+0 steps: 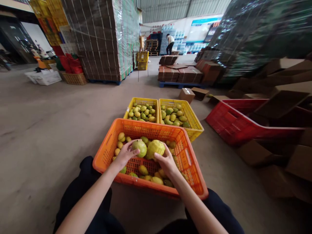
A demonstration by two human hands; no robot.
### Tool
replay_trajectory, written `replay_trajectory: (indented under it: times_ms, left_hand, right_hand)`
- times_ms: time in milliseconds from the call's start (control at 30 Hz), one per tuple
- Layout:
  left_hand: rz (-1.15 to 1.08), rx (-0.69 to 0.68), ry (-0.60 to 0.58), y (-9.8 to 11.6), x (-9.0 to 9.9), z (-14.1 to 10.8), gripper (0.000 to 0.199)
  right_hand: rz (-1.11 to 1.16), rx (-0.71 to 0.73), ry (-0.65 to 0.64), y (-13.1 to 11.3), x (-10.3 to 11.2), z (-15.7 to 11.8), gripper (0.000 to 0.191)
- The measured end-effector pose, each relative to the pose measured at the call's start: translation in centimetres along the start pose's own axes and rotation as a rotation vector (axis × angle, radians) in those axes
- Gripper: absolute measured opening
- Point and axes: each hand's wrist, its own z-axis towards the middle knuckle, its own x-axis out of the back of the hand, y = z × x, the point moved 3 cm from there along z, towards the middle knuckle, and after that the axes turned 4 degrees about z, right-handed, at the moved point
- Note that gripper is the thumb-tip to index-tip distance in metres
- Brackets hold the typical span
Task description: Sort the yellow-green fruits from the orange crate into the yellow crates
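While my left hand curls half-closed round a green fruit, my right hand cups a yellow fruit beside it, orange crate below; likely firm, weighty, slightly slick, best held round the middle.

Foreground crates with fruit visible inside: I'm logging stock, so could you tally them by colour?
Orange: 1 (orange crate)
Yellow: 2 (left yellow crate, right yellow crate)
Total: 3
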Motion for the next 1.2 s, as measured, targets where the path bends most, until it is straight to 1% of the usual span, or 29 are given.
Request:
replay_trajectory:
  times_ms: [100, 167, 233, 300, 367, 400, 500, 567, 633, 733, 800, 867, 933, 1000, 1100, 1200]
  left_hand:
    - [-0.221, 0.108, 0.019, -0.5, 0.1, -0.1, 0.073]
    - [-0.339, 0.174, 0.065, -0.8, 0.2, 0.0, 0.066]
    - [-0.445, 0.254, 0.105, -1.0, 0.3, 0.0, 0.057]
    - [-0.525, 0.321, 0.132, -0.9, 0.2, 0.1, 0.055]
    - [-0.573, 0.364, 0.152, -0.7, 0.1, 0.1, 0.057]
    - [-0.584, 0.380, 0.160, -0.6, 0.1, 0.2, 0.058]
    - [-0.583, 0.448, 0.159, -0.7, -0.1, 0.1, 0.062]
    - [-0.564, 0.486, 0.148, -0.9, -0.1, 0.1, 0.065]
    - [-0.548, 0.495, 0.130, -1.0, -0.2, 0.2, 0.065]
    - [-0.539, 0.500, 0.117, -1.2, -0.4, 0.2, 0.060]
    - [-0.553, 0.507, 0.118, -1.1, -0.4, 0.1, 0.056]
    - [-0.596, 0.486, 0.121, -1.0, -0.4, 0.1, 0.048]
    - [-0.655, 0.436, 0.125, -0.8, -0.2, 0.2, 0.037]
    - [-0.699, 0.390, 0.128, -0.7, -0.1, 0.2, 0.031]
    - [-0.707, 0.380, 0.148, -0.6, -0.2, 0.4, 0.027]
    - [-0.678, 0.392, 0.228, -0.5, -0.2, 0.5, 0.028]
  right_hand:
    - [0.141, -0.092, -0.028, 0.0, 0.1, 0.2, 0.068]
    - [0.179, -0.108, -0.038, -0.1, 0.1, 0.2, 0.067]
    - [0.197, -0.113, -0.041, 0.0, 0.2, 0.2, 0.061]
    - [0.217, -0.171, -0.051, 0.3, 0.2, 0.2, 0.052]
    - [0.247, -0.268, -0.067, 0.7, 0.3, 0.2, 0.045]
    - [0.263, -0.322, -0.079, 0.8, 0.3, 0.2, 0.044]
    - [0.314, -0.448, -0.107, 1.0, 0.2, 0.0, 0.051]
    - [0.353, -0.492, -0.096, 1.0, 0.0, -0.1, 0.053]
    - [0.387, -0.507, -0.049, 0.8, -0.1, -0.2, 0.052]
    - [0.407, -0.514, 0.029, 0.7, -0.1, -0.2, 0.054]
    - [0.410, -0.515, 0.051, 0.6, -0.1, -0.1, 0.053]
    - [0.418, -0.505, 0.046, 0.5, -0.1, -0.1, 0.048]
    - [0.436, -0.473, 0.019, 0.3, -0.1, -0.2, 0.039]
    - [0.452, -0.437, -0.010, 0.0, -0.2, -0.3, 0.033]
    - [0.458, -0.423, -0.018, -0.1, -0.3, -0.3, 0.037]
    - [0.458, -0.422, 0.006, 0.2, -0.2, -0.1, 0.035]
